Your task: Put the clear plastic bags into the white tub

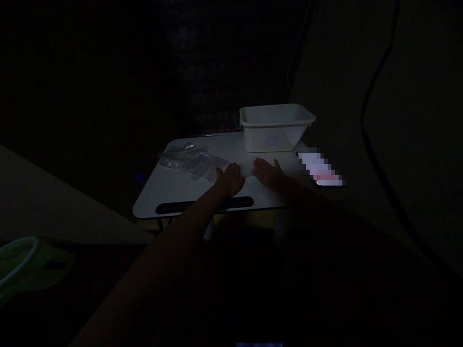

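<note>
Two hands: a person's left hand (230, 180) and right hand (268, 173) rest palm down on a white table (177, 190), on the near side of a white tub (265, 140).
Clear plastic (197, 161): crumpled, left of the tub and nearer the wearer, its long axis slanting from far left toward the left hand.
Nearer hand: the left, touching the plastic's right end.
Left grip: fingers extended, thumb apart, nothing clasped.
Right grip: flattened, thumb spread wide, fingertips at pale film (247, 167) before the tub; whether it joins the plastic is too dim to tell.
Phone (320, 168): right of the tub, on its near side.
</note>
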### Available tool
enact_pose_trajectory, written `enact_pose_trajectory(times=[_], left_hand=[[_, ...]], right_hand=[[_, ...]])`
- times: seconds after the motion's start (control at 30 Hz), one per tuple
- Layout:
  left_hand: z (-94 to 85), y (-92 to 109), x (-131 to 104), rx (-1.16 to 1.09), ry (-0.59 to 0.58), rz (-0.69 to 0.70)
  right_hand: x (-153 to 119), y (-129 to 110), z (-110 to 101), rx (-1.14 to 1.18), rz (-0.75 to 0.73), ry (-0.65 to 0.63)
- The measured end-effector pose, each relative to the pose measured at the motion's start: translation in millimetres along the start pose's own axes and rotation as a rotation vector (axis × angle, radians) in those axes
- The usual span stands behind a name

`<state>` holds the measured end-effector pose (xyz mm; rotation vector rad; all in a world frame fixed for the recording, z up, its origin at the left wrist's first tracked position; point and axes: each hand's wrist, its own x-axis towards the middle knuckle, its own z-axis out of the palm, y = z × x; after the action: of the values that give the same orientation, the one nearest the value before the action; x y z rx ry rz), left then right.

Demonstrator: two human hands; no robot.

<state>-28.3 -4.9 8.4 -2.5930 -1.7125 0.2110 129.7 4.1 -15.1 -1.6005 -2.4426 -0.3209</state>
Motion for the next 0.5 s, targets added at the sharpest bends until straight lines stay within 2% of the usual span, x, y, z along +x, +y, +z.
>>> enact_pose_trajectory(times=[0.3,0.4,0.5], left_hand=[[-3.0,0.4,-2.3,0.005,-0.015,-0.001],[-2.9,0.1,-2.1,0.006,-0.004,0.002],[-3.4,0.0,-2.9,0.005,-0.019,0.004]], right_hand=[[-14.1,26.8,-0.8,-0.081,0.123,-0.011],[-11.3,23.8,-5.5,-0.058,0.126,-0.002],[-2.7,8.2,-10.7,0.026,0.116,0.001]])
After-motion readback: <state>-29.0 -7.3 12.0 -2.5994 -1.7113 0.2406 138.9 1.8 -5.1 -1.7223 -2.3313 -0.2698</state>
